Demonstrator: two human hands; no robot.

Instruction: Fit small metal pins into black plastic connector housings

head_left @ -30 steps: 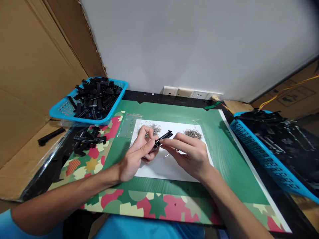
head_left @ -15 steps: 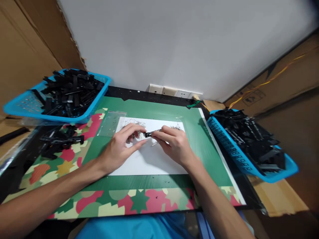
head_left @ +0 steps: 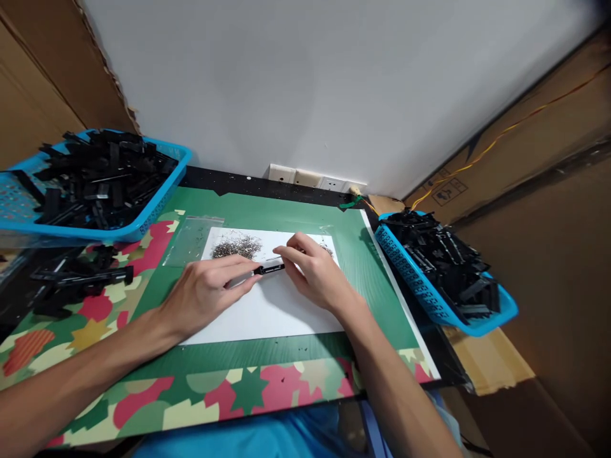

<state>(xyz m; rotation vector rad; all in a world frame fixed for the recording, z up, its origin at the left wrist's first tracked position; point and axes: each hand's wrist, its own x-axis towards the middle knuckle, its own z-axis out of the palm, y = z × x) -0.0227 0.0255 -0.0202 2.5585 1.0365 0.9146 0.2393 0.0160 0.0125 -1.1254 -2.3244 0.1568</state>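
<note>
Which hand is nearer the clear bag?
Left. The left hand is just in front of the clear bag, toward the person; the right hand is farther off, to its right, over the paper.

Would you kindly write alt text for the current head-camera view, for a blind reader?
A person's left hand pinches a small black part above a white sheet on a green mat, while the right hand beside it holds a thin rod. Tiny metal-looking pieces lie heaped behind; a blue basket of black parts stands on either side.
</note>
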